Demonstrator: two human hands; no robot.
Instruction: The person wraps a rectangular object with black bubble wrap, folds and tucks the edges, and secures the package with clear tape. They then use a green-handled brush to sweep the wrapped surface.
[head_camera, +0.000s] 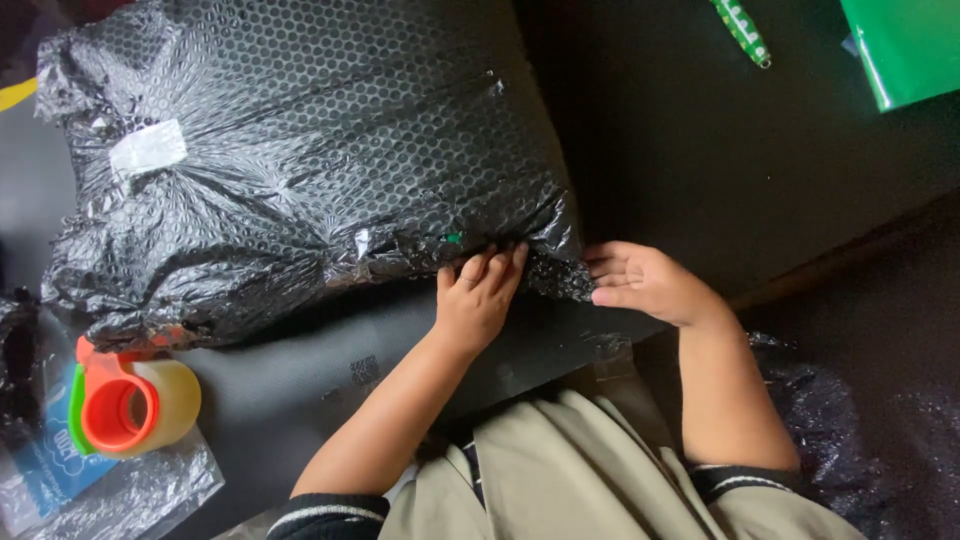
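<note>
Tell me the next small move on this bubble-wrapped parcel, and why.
Probably reach the left hand for the tape dispenser while the right hand keeps the flap down. Both hands pinch the loose wrap at the near corner of the parcel, no tape shows on that edge, and the dispenser lies on the left side, apart from both hands.
</note>
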